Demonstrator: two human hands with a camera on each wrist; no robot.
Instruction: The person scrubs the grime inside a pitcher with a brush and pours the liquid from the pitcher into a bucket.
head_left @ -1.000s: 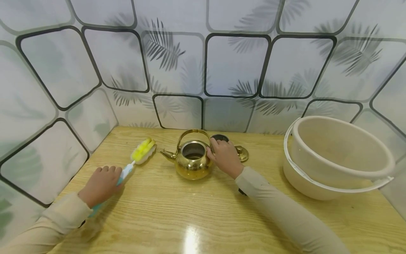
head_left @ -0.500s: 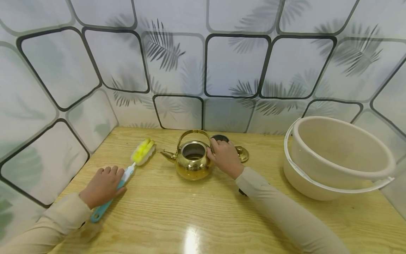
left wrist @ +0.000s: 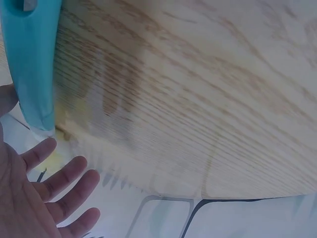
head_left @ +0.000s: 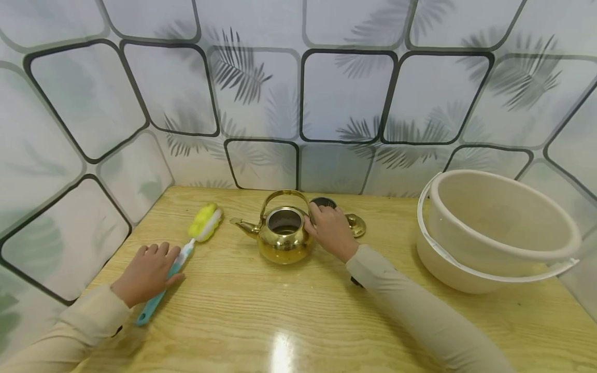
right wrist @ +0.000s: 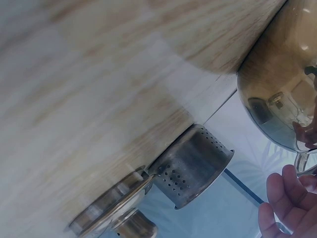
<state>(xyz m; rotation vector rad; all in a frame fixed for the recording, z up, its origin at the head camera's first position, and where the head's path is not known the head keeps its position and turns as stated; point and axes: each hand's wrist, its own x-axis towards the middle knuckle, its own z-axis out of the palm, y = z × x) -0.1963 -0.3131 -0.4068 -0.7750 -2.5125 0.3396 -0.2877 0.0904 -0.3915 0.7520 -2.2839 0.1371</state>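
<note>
My left hand [head_left: 148, 274] lies over a long-handled sponge brush [head_left: 173, 269] on the table. In the left wrist view its fingers are spread and nearly straight, the thumb touching the blue handle [left wrist: 32, 64]. Yellow and white sponge makes up the brush head [head_left: 203, 223]. A gold kettle [head_left: 282, 246] stands upright without its lid, spout toward the brush. My right hand [head_left: 332, 230] grips the lower right end of the kettle's arched handle. Behind that hand are a perforated metal strainer [right wrist: 190, 166] and the gold lid [head_left: 357, 226].
Two nested cream basins, the upper one tilted [head_left: 503, 217], stand at the right with a white bail handle [head_left: 489, 277]. A patterned wall [head_left: 345, 98] closes off the back and the left side of the wooden table [head_left: 261, 321].
The brush has rolled over and its head has shifted slightly left, away from the spout. My left fingers have loosened from the handle. The right hand and kettle stay put.
</note>
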